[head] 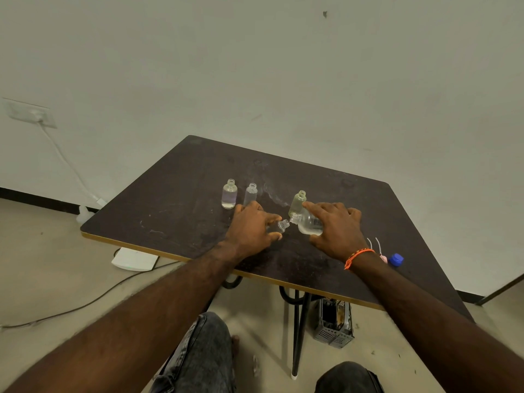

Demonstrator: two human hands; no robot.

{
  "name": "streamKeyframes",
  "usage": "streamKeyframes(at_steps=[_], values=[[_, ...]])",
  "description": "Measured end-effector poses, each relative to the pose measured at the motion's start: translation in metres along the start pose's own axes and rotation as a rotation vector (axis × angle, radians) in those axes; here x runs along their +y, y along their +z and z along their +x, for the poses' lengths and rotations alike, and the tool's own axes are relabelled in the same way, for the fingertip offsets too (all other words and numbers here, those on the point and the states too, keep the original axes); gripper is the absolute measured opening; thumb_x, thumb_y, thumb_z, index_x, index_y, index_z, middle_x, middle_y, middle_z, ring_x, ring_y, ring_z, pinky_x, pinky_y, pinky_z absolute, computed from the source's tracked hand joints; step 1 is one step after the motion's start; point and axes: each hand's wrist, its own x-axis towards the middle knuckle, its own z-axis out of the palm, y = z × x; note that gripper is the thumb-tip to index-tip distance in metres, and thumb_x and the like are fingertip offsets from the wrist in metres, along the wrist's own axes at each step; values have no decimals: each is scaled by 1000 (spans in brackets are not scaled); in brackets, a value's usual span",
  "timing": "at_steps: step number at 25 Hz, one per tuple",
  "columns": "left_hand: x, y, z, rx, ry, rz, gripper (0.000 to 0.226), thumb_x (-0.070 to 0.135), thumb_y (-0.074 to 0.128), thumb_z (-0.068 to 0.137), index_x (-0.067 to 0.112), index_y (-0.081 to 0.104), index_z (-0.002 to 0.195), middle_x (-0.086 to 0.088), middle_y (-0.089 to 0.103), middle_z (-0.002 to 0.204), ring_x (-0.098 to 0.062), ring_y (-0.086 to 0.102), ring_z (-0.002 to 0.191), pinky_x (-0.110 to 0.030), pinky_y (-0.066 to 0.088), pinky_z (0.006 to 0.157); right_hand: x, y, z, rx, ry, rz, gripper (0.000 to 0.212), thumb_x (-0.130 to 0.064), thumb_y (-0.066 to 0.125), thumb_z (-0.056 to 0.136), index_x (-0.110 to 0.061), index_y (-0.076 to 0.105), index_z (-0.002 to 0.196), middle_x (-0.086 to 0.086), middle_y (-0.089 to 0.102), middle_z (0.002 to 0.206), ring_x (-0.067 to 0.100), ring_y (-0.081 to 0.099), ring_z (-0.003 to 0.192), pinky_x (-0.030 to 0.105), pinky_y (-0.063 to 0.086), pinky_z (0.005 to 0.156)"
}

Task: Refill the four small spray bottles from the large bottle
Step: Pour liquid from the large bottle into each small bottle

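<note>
My left hand (pixel 252 228) grips a small clear spray bottle (pixel 280 226), tilted with its open neck pointing right. My right hand (pixel 337 228) holds the large clear bottle (pixel 309 222) tipped on its side, its mouth touching the small bottle's neck. Some clear liquid lies in the large bottle's lower side. Three other small bottles stand uncapped on the dark table (pixel 175 199): a clear one with liquid (pixel 229 194), a clear one (pixel 251 193) next to it, and a greenish one (pixel 298 202) just behind my right fingers.
A blue cap (pixel 396 260) and pink spray tops with white tubes (pixel 378 249) lie by my right wrist near the table's right edge. A white cable and a white box (pixel 134 259) lie on the floor at left. A grey crate (pixel 333 326) sits under the table.
</note>
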Motion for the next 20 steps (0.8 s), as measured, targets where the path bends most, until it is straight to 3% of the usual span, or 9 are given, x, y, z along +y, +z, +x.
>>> streamKeyframes(at_steps=[20], values=[[-2, 2, 0, 12, 3, -13, 54, 51, 73, 91, 34, 63, 141, 4, 63, 123, -13, 45, 119, -41, 29, 108, 1, -5, 1, 18, -31, -52, 78, -44, 72, 78, -40, 37, 148, -6, 54, 141, 22, 44, 129, 48, 25, 101]])
